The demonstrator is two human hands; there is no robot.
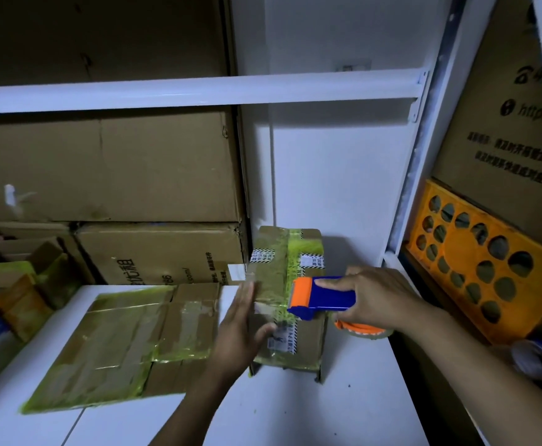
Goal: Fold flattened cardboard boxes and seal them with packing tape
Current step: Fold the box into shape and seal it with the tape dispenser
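Cardboard box [276,262], small and folded up, stands on the white bench [343,413] close to the back wall, wrapped in strips of yellow-green tape with printed labels. The left hand [240,333] lies flat against its left side, fingers straight and released, thumb on the near face. The right hand [379,297] holds a blue and orange tape dispenser [324,296] with its orange head on the box's top; the fingers are clenched around the handle and the index finger lies along the blue body. The clear tape roll [363,331] hangs below that hand, beside the box. A flattened cardboard box [128,342] lies on the bench just left of it. Large cartons [160,252] are stacked behind under a white shelf beam [198,91], and an orange perforated crate [475,262] leans at the right.
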